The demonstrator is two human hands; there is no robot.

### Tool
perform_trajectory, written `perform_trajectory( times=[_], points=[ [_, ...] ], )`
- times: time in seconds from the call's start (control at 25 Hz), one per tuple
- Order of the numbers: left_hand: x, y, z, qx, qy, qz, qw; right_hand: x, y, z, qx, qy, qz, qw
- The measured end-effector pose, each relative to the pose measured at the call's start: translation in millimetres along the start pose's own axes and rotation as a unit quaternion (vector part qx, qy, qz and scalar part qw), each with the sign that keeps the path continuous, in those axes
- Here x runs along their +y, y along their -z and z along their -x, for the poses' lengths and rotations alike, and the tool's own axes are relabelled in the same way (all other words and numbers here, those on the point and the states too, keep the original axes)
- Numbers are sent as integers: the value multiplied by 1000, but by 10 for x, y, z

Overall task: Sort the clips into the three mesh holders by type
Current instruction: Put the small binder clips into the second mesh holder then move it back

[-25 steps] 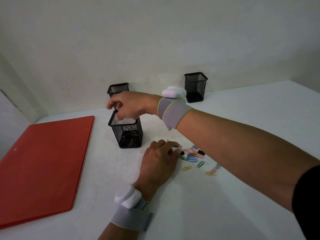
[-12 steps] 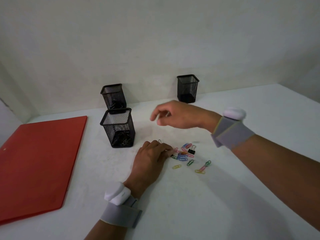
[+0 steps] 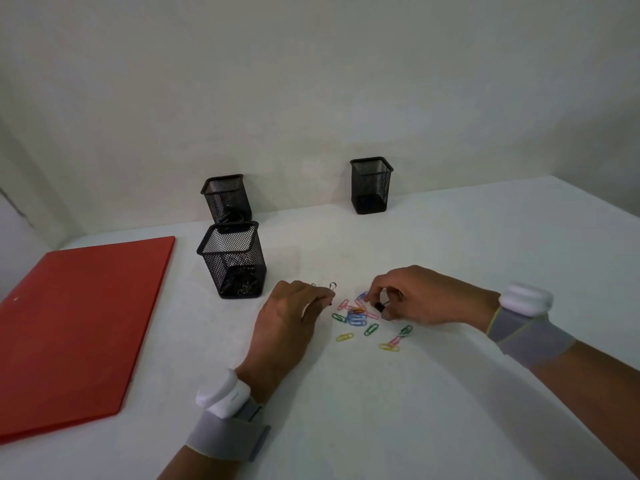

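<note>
**Currently: two binder clips in hand, coloured clips unsorted**

Loose coloured paper clips (image 3: 356, 317) lie scattered on the white worktop (image 3: 450, 410), just right of the nearest mesh holder (image 3: 233, 259), which serves as the landmark throughout. Right of that holder, the right hand (image 3: 420, 296) is bent over the far edge of the scatter, its fingers (image 3: 375, 295) pinched on a small black binder clip (image 3: 380, 306). Between the holder and the scatter, the left hand (image 3: 287, 318) rests low on the worktop, fingers curled together; silver wire handles (image 3: 329, 286) project past the fingertips, so it appears to grip a binder clip as well, though the clip body is mostly hidden.

Dark binder clips already sit in the nearest holder. A second holder (image 3: 227, 197) stands directly behind it, with dark contents I cannot identify. A third holder (image 3: 371, 185) stands well to the right and behind; its contents cannot be made out. A red folder (image 3: 79, 327) lies flat to the landmark's left.

Risks, as judged: the two left holders stand close together, so a clip could go into the wrong one. A shallow pinch could slip. A wrist passing low could scatter the paper clips or tip a holder.
</note>
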State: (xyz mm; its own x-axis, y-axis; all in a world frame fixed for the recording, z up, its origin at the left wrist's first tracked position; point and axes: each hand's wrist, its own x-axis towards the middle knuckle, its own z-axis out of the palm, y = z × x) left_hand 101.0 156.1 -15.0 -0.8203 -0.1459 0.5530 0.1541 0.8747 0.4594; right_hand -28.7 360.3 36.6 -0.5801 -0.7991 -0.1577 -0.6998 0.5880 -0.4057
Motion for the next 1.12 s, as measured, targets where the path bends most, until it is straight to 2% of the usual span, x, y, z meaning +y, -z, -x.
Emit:
perform_trajectory(
  times=[0.16, 0.28, 0.4, 0.48, 0.6, 0.76, 0.84, 0.96, 1.12],
  points=[
    [92, 291, -113, 70, 9, 19, 997, -173, 70, -123, 16, 15, 16, 1000],
    [62, 625, -215, 114, 37, 2, 993, -573, 239, -309, 88, 75, -44, 992],
    [-132, 942, -385, 167, 84, -37, 982, -1084, 404, -561, 166, 148, -106, 969],
    [-313, 1072, -497, 162, 101, -54, 980, -1374, 435, -760, 192, 175, -123, 958],
    [-510, 1130, -517, 133, 136, -65, 980, -1607, 341, -1015, 190, 180, -135, 956],
    [-619, 1053, -314, 173, 177, -67, 967, -1528, 118, -1039, 196, 133, -136, 962],
    [-698, 955, -226, 134, 208, -11, 969, -1408, 1, -1002, 195, 98, -136, 966],
    [-760, 811, -156, 70, 211, 93, 971, -1273, -188, -995, 136, 64, -110, 982],
    [-758, 576, -221, -9, 205, 94, 974, -1067, -256, -1145, 129, 27, -88, 987]
  ],
)
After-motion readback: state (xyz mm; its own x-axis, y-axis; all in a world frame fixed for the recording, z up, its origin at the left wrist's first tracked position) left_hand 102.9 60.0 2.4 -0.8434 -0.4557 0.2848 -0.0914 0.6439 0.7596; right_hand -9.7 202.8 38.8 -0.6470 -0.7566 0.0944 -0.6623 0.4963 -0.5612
